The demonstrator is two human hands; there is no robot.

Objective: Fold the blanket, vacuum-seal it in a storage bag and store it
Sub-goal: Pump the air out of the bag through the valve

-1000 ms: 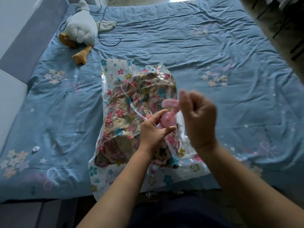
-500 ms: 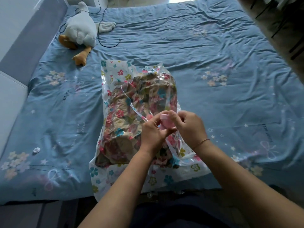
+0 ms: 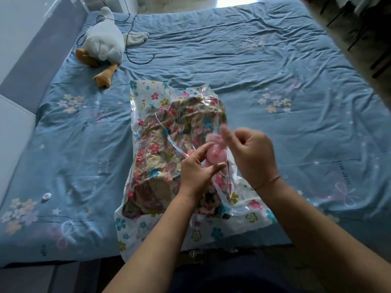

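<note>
Head view: at centre frame on the blue bed (image 3: 275,70), a flowered storage bag (image 3: 152,94) holds the folded blanket (image 3: 169,149). The left hand (image 3: 198,170) pinches the bag's pink valve (image 3: 214,156); the blurred right hand (image 3: 251,155) pinches the pink cap (image 3: 213,138) just above. A plush goose (image 3: 105,41) lies upper left.

The blue bedsheet (image 3: 254,60) carries "SLEEP WELL" printed twice: once at ten o'clock of the storage bag (image 3: 148,98), once at three o'clock. Fainter print at nine o'clock is too blurred to read.
</note>
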